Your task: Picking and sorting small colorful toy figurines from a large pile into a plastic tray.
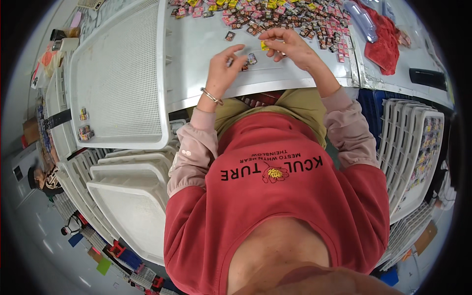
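Observation:
My left hand (225,68) hovers over the white table (196,49), its fingertips pinched on a small dark packet next to another small packet (252,58). My right hand (289,45) is beside it, with its fingers closed on a small yellow packet (265,46). Beyond both hands, a heap of several small pink, yellow and dark packets (275,14) spreads across the far side of the table. One loose packet (229,35) lies apart from the heap.
A large white perforated tray (118,73) lies at the left, with a few packets (84,125) near its lower left corner. More white trays (132,196) are stacked below it. A red cloth (383,39) and a rack of trays (413,147) are at the right.

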The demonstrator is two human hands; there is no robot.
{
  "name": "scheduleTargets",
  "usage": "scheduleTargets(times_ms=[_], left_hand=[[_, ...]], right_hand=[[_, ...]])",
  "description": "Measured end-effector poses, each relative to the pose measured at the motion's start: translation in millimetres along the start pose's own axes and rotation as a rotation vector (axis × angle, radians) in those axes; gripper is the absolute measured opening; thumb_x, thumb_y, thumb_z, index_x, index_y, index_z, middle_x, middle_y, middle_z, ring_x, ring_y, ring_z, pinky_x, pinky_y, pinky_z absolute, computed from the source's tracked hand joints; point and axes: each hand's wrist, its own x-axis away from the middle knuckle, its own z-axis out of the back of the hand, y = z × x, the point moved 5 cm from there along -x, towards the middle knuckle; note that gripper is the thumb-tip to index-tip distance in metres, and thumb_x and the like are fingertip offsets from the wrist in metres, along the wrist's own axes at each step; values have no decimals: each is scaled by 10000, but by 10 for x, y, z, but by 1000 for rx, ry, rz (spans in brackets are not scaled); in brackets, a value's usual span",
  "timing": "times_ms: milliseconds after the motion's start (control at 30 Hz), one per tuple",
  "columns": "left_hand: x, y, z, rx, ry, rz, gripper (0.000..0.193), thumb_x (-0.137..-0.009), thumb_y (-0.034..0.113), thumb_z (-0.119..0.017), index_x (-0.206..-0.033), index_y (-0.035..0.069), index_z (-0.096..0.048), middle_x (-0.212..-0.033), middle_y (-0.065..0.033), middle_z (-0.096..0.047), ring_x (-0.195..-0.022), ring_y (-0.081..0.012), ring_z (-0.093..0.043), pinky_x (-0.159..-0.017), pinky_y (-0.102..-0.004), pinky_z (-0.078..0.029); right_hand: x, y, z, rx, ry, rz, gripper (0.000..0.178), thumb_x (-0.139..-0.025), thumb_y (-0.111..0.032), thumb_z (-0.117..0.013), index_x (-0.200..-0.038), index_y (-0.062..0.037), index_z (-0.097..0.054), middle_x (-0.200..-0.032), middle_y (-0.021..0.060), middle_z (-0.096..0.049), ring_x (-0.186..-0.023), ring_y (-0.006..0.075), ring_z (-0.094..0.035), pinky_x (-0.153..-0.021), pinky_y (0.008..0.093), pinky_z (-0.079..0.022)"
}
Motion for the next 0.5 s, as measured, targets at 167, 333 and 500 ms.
scheduleTargets(times_ms=[167,333,500], left_hand=[[86,374,-271,-709,-179,-98,475,-656,312,-749,-1045,93,-587,-716,-95,-625,-651,-285,-610,-561,-381,-478],[145,279,-272,-733,-133,-237,385,-658,274,-745,-983,125,-601,-581,-50,-558,-558,-252,-574,-506,-365,-446],[139,243,-234,-720,-91,-176,335,-669,251,-737,-952,128,-607,-575,-37,-554,-547,-244,-568,-491,-358,-435]], right_hand=[[73,114,2,-108,6,-74,302,-869,-173,-567,-1143,-46,-550,-886,6,-584,-800,80,-603,-623,216,-478],[55,149,19,-75,45,-103,319,-852,-155,-588,-1148,-42,-550,-853,6,-589,-756,81,-613,-559,211,-464],[65,134,-119,17,133,-24,249,-821,-162,-630,-1033,-31,-626,-768,-4,-597,-650,75,-604,-465,200,-430]])
